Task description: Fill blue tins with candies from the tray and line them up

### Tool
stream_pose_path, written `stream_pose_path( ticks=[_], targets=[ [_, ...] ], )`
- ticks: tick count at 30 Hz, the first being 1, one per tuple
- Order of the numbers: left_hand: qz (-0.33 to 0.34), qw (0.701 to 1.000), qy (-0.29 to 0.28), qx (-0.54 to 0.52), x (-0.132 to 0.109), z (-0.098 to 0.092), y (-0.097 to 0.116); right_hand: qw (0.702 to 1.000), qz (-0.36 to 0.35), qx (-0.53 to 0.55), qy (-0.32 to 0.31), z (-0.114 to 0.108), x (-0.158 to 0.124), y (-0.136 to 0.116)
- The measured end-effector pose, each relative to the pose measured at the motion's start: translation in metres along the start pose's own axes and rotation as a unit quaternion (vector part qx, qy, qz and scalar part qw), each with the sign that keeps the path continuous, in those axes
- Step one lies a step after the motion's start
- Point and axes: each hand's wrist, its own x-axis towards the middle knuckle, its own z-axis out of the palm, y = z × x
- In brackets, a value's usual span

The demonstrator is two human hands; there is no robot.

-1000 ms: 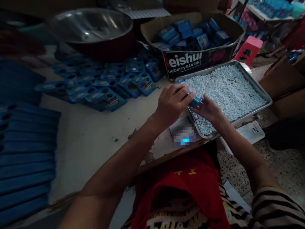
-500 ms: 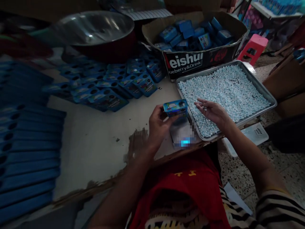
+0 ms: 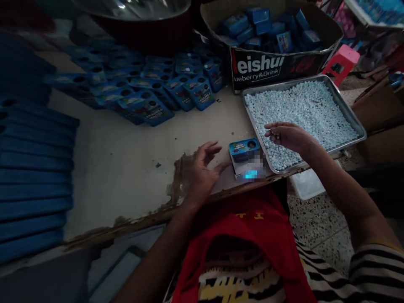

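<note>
A small blue box (image 3: 244, 148) with a dark round hole in its top stands on a small pale scale (image 3: 240, 168), whose blue-lit display is blurred out. To the left of it, my left hand (image 3: 206, 168) is open and empty, its fingers curved apart and clear of the box. My right hand (image 3: 288, 136) is over the near left part of a metal tray (image 3: 318, 162) spread with small pale-blue and white candies (image 3: 303, 105). Its fingers are curled in around a few candies; how many cannot be made out.
Rows of blue boxes (image 3: 148, 107) stand behind, and more stacked boxes (image 3: 34, 176) line the left. A cardboard carton (image 3: 255, 69) of blue boxes sits beyond the tray, beside a metal bowl (image 3: 135, 10). A pink stool (image 3: 342, 63) is on the floor at right.
My left hand has set the blue box down on the scale and let go, drawing back to its left. My right hand stays over the tray, its fingers more curled. The camera view has shifted.
</note>
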Motion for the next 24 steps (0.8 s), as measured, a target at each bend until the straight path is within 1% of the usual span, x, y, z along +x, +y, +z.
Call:
stream_pose_path(
  ticks=[2, 5, 7, 10, 13, 16, 21, 24],
  targets=[
    [-0.002, 0.999, 0.036, 0.014, -0.002, -0.020, -0.004, 0.999, 0.022, 0.036, 0.021, -0.001, -0.002, -0.003],
    [-0.002, 0.996, 0.090, 0.019, -0.002, -0.045, -0.009, 0.997, 0.042, 0.054, 0.038, -0.001, -0.004, -0.004],
    [0.000, 0.993, 0.114, 0.012, -0.002, -0.057, -0.012, 0.997, 0.048, 0.051, 0.044, -0.001, -0.004, -0.004],
    [0.003, 0.991, 0.133, 0.006, -0.002, -0.068, -0.016, 0.997, 0.046, 0.044, 0.050, 0.000, -0.003, -0.004],
    [-0.004, 0.990, 0.142, 0.009, -0.004, -0.073, -0.020, 0.997, 0.050, 0.024, 0.054, 0.001, -0.002, -0.006],
    [-0.006, 0.991, 0.135, 0.012, -0.007, -0.074, -0.023, 0.997, 0.038, -0.001, 0.061, -0.002, -0.001, -0.009],
    [-0.003, 0.992, 0.124, 0.005, -0.009, -0.069, -0.023, 0.997, -0.020, -0.016, 0.077, -0.014, -0.003, -0.005],
    [-0.009, 0.993, 0.115, 0.012, -0.010, -0.065, -0.020, 0.996, -0.028, -0.027, 0.076, -0.021, -0.006, -0.002]
  ],
)
